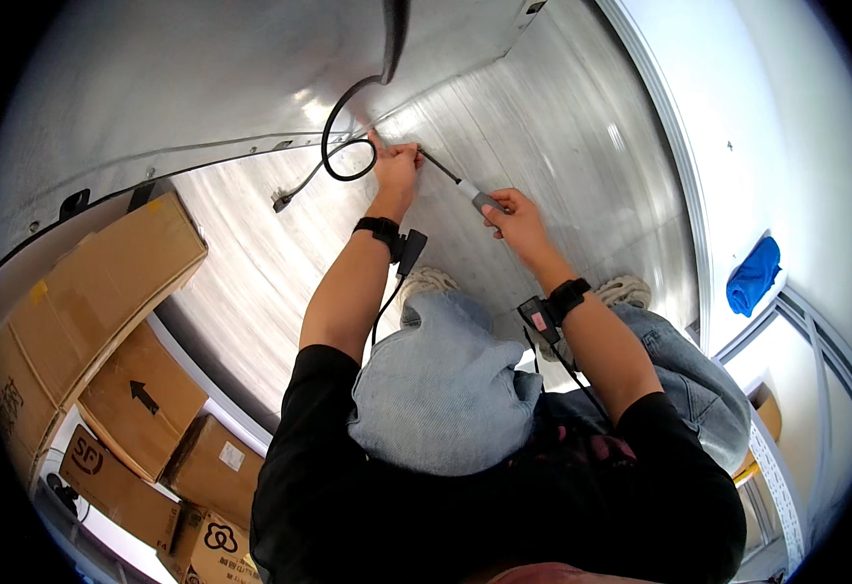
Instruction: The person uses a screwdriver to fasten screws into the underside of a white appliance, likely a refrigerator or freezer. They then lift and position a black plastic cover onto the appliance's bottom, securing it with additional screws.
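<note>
My right hand (517, 220) is closed round the grey handle of a screwdriver (471, 191). Its dark shaft slants up and left, and the tip end meets the fingers of my left hand (398, 167). That left hand is at the lower edge of a large metal panel (221, 88), one finger reaching toward the edge and the others curled. What the curled fingers pinch, if anything, is hidden. A black power cable (332, 118) comes down the panel and loops beside my left hand. Its plug (282, 202) hangs or lies to the left over the pale floor; I cannot tell which.
Cardboard boxes (119, 389) are piled at the left. A white wall or door frame (674, 146) borders the right side, with a blue cloth (755, 276) and a metal rack (820, 360) beyond. My knees (445, 380) and shoes (430, 280) are close below my hands.
</note>
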Motion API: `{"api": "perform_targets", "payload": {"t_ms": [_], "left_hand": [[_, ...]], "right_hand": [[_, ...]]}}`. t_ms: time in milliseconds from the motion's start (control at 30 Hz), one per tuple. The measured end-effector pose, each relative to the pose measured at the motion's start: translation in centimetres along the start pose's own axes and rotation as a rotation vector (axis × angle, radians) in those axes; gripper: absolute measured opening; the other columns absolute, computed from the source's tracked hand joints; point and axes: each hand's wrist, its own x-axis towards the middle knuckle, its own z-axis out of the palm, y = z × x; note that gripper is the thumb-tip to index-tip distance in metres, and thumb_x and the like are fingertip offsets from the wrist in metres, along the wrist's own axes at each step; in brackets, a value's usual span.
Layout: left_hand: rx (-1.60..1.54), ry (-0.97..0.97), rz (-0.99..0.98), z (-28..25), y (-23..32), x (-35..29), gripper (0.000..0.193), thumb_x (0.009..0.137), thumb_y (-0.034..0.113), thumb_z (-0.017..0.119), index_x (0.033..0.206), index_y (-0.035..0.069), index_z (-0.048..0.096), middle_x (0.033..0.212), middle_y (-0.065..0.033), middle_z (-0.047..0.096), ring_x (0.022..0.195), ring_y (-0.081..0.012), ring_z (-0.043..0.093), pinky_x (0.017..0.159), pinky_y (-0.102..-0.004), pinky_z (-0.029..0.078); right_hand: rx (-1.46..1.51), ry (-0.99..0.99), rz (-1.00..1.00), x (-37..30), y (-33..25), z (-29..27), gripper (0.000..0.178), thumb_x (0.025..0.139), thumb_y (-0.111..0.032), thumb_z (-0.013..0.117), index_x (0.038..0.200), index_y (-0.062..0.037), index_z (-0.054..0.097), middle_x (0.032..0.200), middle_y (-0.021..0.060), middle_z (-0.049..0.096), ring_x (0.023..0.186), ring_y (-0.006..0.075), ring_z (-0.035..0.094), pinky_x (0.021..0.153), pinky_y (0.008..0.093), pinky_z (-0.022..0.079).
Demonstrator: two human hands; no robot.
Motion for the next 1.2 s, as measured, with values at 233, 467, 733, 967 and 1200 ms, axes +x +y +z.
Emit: {"api": "perform_targets", "payload": {"t_ms": [233,467,733,967,1200], "left_hand": [[-0.008,-0.041,-0.030,-2.0,0.9,2.7,0.031,0.085,-0.002,0.058,0.111,0.007,0.045,0.078,-0.0083,0.058,0.063,-0.0154,0.056,0.056,-0.0278,0.048],[0.076,0.015,-0.088,-0.8,2.2,2.0,0.034,0.087,-0.001,0.054,0.118,0.008,0.043,0.088,-0.0095,0.062,0.065,-0.0132,0.057,0.057,-0.0260,0.048],[-0.036,-0.015,-0.148,-1.9,2.5,3.9,0.030,0.086,0.003,0.058,0.116,0.003,0.051,0.084,-0.0063,0.062,0.061,-0.0109,0.054,0.051,-0.0214,0.043],[-0.022,0.038,-0.181,-1.4,2.9,4.0,0.024,0.086,0.006,0.061,0.110,0.003,0.057,0.078,-0.0015,0.059,0.060,-0.0096,0.053,0.051,-0.0203,0.042],[-0.051,0.056,-0.213,-2.0,2.4,4.8,0.022,0.086,0.007,0.061,0.107,0.004,0.058,0.076,-0.0005,0.058,0.058,-0.0098,0.053,0.049,-0.0197,0.042]], "right_hand": [[0.070,-0.030,0.019,0.9,-0.1,2.5,0.030,0.086,-0.018,0.063,0.112,-0.0055,0.053,0.099,0.0046,0.061,0.081,0.0122,0.058,0.062,0.0277,0.048],[0.082,-0.013,0.079,1.5,-0.7,3.3,0.034,0.084,-0.013,0.063,0.115,-0.0033,0.051,0.103,0.0087,0.059,0.084,0.0157,0.057,0.064,0.0309,0.050],[0.111,0.032,0.034,2.4,-0.1,4.8,0.033,0.082,-0.012,0.065,0.110,-0.0041,0.049,0.097,0.0058,0.056,0.082,0.0140,0.058,0.063,0.0287,0.049],[0.164,0.032,0.045,3.0,-0.6,6.4,0.030,0.083,-0.012,0.065,0.107,-0.0029,0.048,0.095,0.0068,0.057,0.080,0.0150,0.060,0.061,0.0285,0.049],[0.163,0.037,0.066,2.8,-1.2,6.1,0.029,0.085,-0.012,0.063,0.108,-0.0029,0.049,0.095,0.0069,0.058,0.080,0.0149,0.060,0.060,0.0286,0.049]]}}
